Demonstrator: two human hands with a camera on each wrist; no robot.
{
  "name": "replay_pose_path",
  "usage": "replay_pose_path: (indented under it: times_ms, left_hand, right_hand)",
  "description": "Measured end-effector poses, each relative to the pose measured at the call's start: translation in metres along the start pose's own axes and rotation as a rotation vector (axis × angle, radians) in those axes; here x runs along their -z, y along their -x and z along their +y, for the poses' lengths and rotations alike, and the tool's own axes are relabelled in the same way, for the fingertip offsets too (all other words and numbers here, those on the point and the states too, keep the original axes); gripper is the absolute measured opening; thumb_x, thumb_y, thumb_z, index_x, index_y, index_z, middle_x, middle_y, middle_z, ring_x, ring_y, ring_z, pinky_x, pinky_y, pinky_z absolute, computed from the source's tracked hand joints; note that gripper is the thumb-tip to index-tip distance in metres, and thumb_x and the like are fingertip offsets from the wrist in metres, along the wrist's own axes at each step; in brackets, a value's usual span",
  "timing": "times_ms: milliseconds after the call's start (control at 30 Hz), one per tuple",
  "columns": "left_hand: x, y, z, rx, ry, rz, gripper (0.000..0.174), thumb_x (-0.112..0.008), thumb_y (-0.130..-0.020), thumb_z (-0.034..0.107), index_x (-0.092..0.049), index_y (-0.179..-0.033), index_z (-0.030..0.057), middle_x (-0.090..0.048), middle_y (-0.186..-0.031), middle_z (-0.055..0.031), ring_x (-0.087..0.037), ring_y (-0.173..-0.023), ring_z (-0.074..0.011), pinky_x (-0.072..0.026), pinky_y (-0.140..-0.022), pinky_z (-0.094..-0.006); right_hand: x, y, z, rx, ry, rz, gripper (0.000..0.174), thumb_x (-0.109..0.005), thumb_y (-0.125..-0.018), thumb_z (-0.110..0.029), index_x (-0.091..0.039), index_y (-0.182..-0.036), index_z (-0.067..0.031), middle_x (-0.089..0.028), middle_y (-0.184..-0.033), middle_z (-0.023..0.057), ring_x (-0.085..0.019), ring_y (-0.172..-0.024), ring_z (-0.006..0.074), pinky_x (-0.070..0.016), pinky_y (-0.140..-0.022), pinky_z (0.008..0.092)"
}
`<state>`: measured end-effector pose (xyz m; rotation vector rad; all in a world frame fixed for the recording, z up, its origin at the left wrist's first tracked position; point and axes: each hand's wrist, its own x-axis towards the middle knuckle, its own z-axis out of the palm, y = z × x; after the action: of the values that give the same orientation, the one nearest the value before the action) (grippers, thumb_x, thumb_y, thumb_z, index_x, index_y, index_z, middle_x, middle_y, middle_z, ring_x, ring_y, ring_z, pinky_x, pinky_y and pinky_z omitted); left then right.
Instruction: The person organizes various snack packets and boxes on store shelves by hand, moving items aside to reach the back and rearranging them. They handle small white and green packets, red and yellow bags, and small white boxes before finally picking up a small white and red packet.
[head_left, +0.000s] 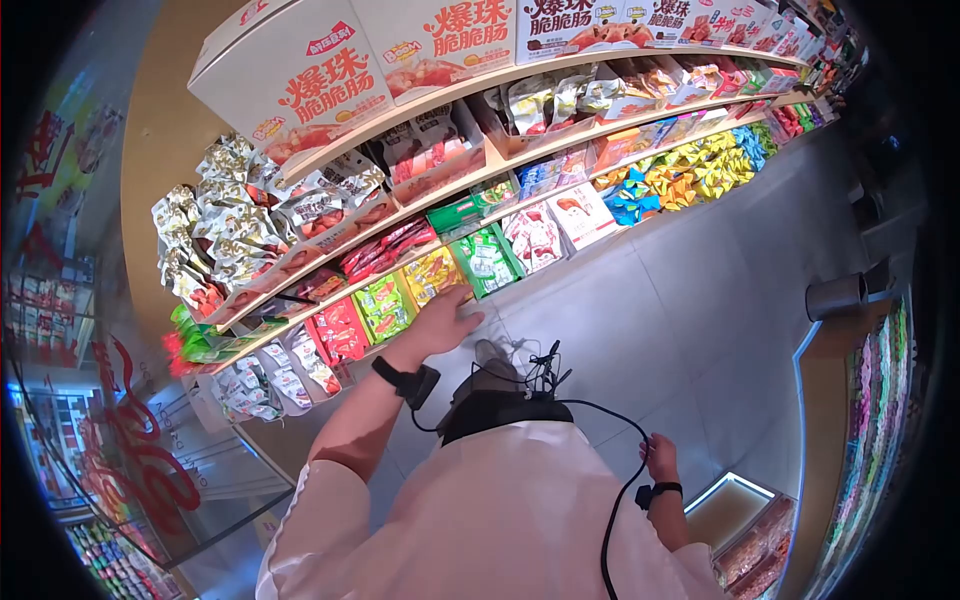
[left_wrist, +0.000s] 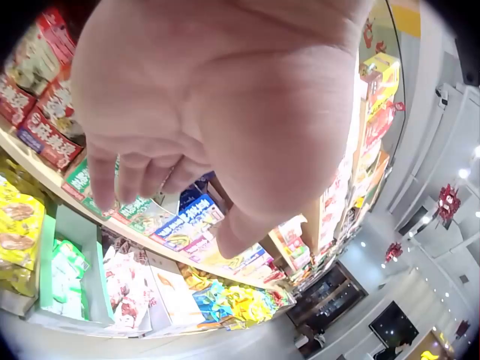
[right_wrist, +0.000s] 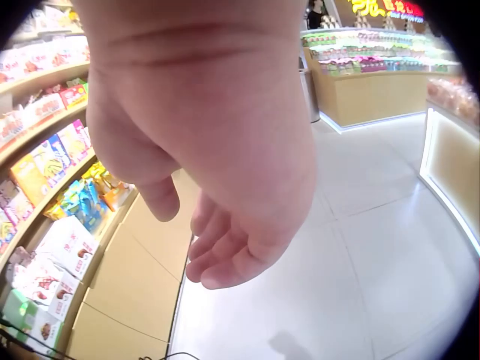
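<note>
In the head view the left hand reaches over the front of the lowest shelf, near a yellow box of packets and a green box of packets. The left wrist view shows this hand with fingers extended and slightly bent, holding nothing visible; whether a fingertip touches a packet cannot be told. The right hand hangs low beside the body, away from the shelves. Seen in the right wrist view, the right hand has loosely curled fingers with nothing in them.
Curved shelves carry bagged snacks and large printed cartons. Blue and yellow packets lie farther along. A grey bin stands on the right beside another display counter. A black cable runs along the body; grey floor tiles lie below.
</note>
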<state>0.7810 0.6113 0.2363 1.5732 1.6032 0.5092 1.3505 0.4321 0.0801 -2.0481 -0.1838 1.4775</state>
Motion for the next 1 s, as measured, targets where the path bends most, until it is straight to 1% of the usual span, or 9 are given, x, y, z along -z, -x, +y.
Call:
replay_pose_path:
  times_ms: [67,333,433,500,700,733,767,833,1000]
  left_hand:
    - [-0.018,-0.038,-0.012,-0.219,-0.189,0.266,0.061,-0.068,-0.085,0.024,-0.046,-0.132,-0.0077,-0.051,-0.132,-0.0287,-0.051,-0.123,-0.0391,-0.0427,-0.102,-0.041]
    - [-0.008,-0.121,-0.008,-0.118,-0.316,0.51,0.076,-0.066,-0.081,0.024,-0.031,-0.14,-0.0092,-0.04,-0.141,-0.0297,-0.036,-0.133,-0.0425,-0.0288,-0.113,-0.0463]
    - [-0.005,-0.144,-0.027,-0.003,-0.298,0.522,0.075,-0.065,-0.083,0.023,-0.03,-0.141,-0.0095,-0.038,-0.141,-0.0305,-0.035,-0.134,-0.0431,-0.0294,-0.112,-0.0474]
    - [0.001,-0.152,-0.031,-0.054,-0.23,0.524,0.068,-0.062,-0.084,0.019,-0.033,-0.138,-0.0102,-0.039,-0.14,-0.0325,-0.035,-0.134,-0.0442,-0.0298,-0.112,-0.0482]
    - [0.01,-0.199,-0.079,-0.034,-0.177,0.411,0.05,-0.06,-0.086,0.017,-0.047,-0.128,-0.007,-0.058,-0.117,-0.0298,-0.054,-0.113,-0.0451,-0.0424,-0.101,-0.0462]
    - [0.034,-0.171,-0.001,0.133,-0.086,0.346,0.051,-0.063,-0.083,0.019,-0.05,-0.127,-0.0054,-0.057,-0.12,-0.0306,-0.055,-0.112,-0.0443,-0.0441,-0.099,-0.0466]
    - [0.026,-0.18,-0.022,0.135,-0.1,0.351,0.051,-0.063,-0.083,0.019,-0.05,-0.127,-0.0054,-0.057,-0.12,-0.0306,-0.055,-0.112,-0.0443,-0.0441,-0.099,-0.0466]
    - [0.01,-0.203,-0.082,0.119,-0.055,0.533,0.052,-0.062,-0.082,0.019,-0.051,-0.125,-0.0067,-0.056,-0.122,-0.0313,-0.054,-0.115,-0.0452,-0.0424,-0.101,-0.0458]
    - [-0.01,-0.165,-0.037,0.167,-0.13,0.653,0.05,-0.063,-0.077,0.013,-0.053,-0.122,-0.0072,-0.058,-0.114,-0.0286,-0.052,-0.112,-0.0441,-0.042,-0.1,-0.0467]
  right_hand:
    - [-0.013,-0.013,-0.023,0.062,0.04,-0.057,0.036,-0.056,-0.092,-0.028,-0.051,-0.119,-0.0036,-0.059,-0.098,0.0096,-0.063,-0.086,0.0237,-0.0519,-0.071,0.0363]
    - [-0.026,0.003,-0.067,0.114,-0.114,-0.014,0.038,-0.056,-0.093,-0.027,-0.049,-0.121,-0.0026,-0.058,-0.102,0.0117,-0.061,-0.09,0.0263,-0.0503,-0.074,0.0375]
    - [-0.006,-0.008,-0.043,-0.016,-0.251,0.069,0.034,-0.052,-0.095,-0.024,-0.048,-0.119,-0.0008,-0.058,-0.1,0.0127,-0.059,-0.087,0.026,-0.0492,-0.071,0.0374]
    - [0.015,-0.024,-0.024,-0.079,-0.249,0.032,0.048,-0.05,-0.095,-0.026,-0.043,-0.133,0.0022,-0.054,-0.127,0.019,-0.057,-0.108,0.0309,-0.0488,-0.085,0.0414]
    - [0.024,-0.055,-0.036,-0.12,-0.296,0.036,0.047,-0.048,-0.096,-0.023,-0.039,-0.135,0.002,-0.053,-0.124,0.0178,-0.057,-0.096,0.0269,-0.0495,-0.079,0.0388]
    - [0.024,-0.064,-0.041,-0.116,-0.288,0.025,0.046,-0.048,-0.096,-0.023,-0.039,-0.134,0.0018,-0.054,-0.122,0.0174,-0.057,-0.094,0.0261,-0.0496,-0.077,0.0379]
    - [0.024,-0.073,-0.047,-0.122,-0.293,0.013,0.046,-0.048,-0.096,-0.023,-0.039,-0.134,0.0018,-0.054,-0.122,0.0174,-0.057,-0.094,0.0261,-0.0496,-0.077,0.0379]
    - [0.025,-0.091,-0.055,-0.091,-0.295,-0.016,0.047,-0.049,-0.096,-0.022,-0.039,-0.135,0.002,-0.054,-0.119,0.0168,-0.057,-0.093,0.0252,-0.0496,-0.073,0.0363]
    - [0.023,-0.104,-0.081,-0.016,-0.313,-0.058,0.044,-0.053,-0.094,-0.023,-0.045,-0.129,0.002,-0.056,-0.113,0.0152,-0.059,-0.083,0.0216,-0.0494,-0.068,0.034]
